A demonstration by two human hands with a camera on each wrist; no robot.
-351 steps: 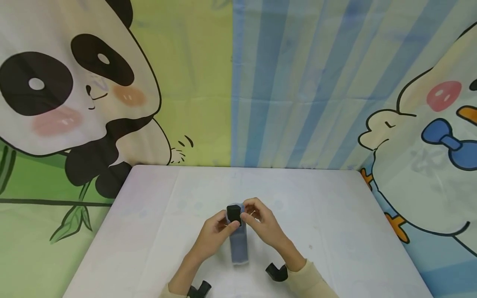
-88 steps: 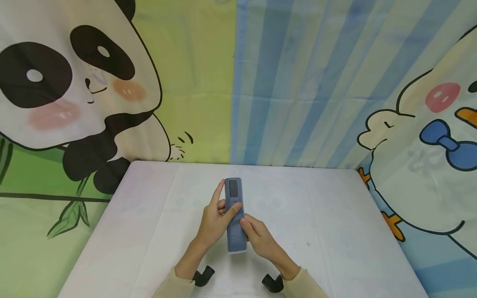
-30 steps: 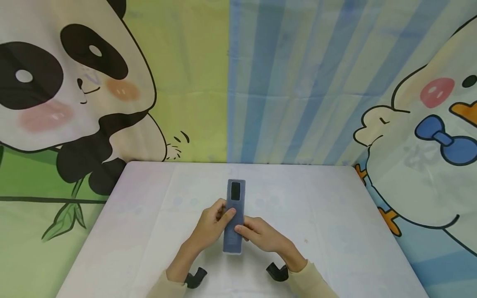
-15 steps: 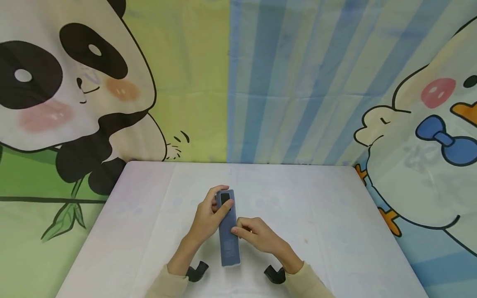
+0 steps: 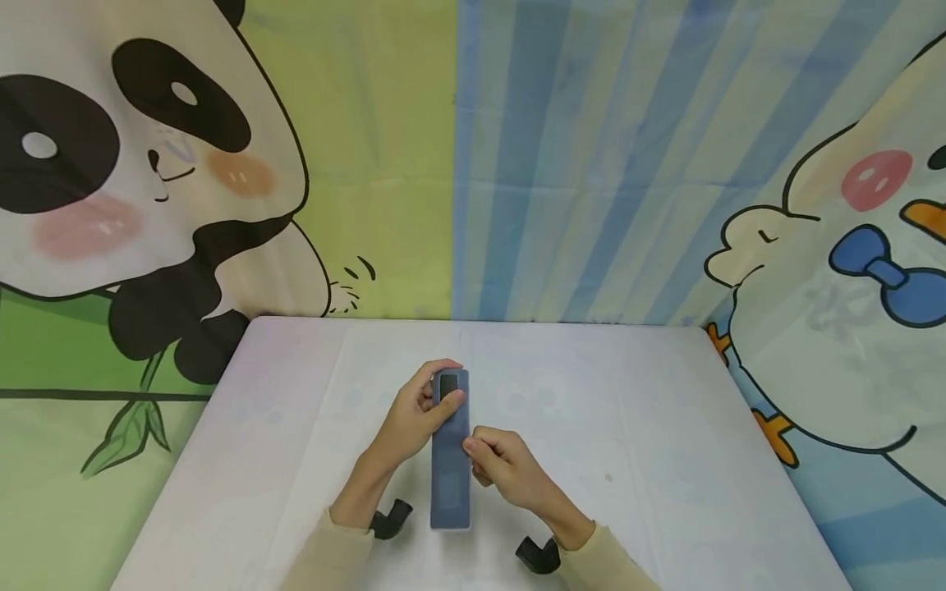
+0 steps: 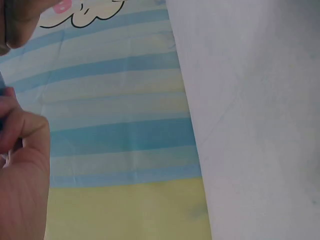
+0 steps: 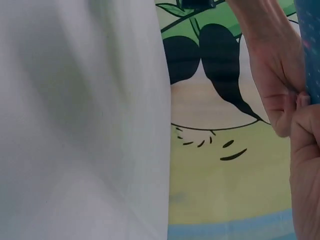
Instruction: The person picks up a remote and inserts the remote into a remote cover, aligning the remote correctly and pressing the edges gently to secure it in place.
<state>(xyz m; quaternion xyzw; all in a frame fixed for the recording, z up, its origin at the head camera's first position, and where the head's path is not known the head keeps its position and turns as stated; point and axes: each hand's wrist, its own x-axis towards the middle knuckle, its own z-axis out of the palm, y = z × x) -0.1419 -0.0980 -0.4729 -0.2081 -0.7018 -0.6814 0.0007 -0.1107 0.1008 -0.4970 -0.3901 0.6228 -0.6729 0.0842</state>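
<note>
A long, slim blue-grey case [image 5: 450, 484] with a dark window [image 5: 448, 384] near its far end stands nearly straight in the head view. My left hand [image 5: 410, 414] grips its upper part, thumb across the front below the window, index finger reaching over the top edge. At the case's right edge, my right hand [image 5: 510, 468] pinches with thumb and curled fingers. In the right wrist view, a strip of the case's dotted blue surface [image 7: 310, 45] shows beside both hands. The left wrist view shows curled fingers [image 6: 25, 130] at its left border; most of the case is outside it.
A white-covered table [image 5: 628, 460] lies beneath the hands. Black angled pieces sit at both wrists, one by the left cuff [image 5: 392, 519] and one by the right cuff [image 5: 538, 556]. Behind the table hangs a cartoon-printed cloth [image 5: 591, 164].
A black piece once showed at the case's top; now the front window faces up. Lately the case shifted left and nearer, then straightened, and my left hand slid up it.
</note>
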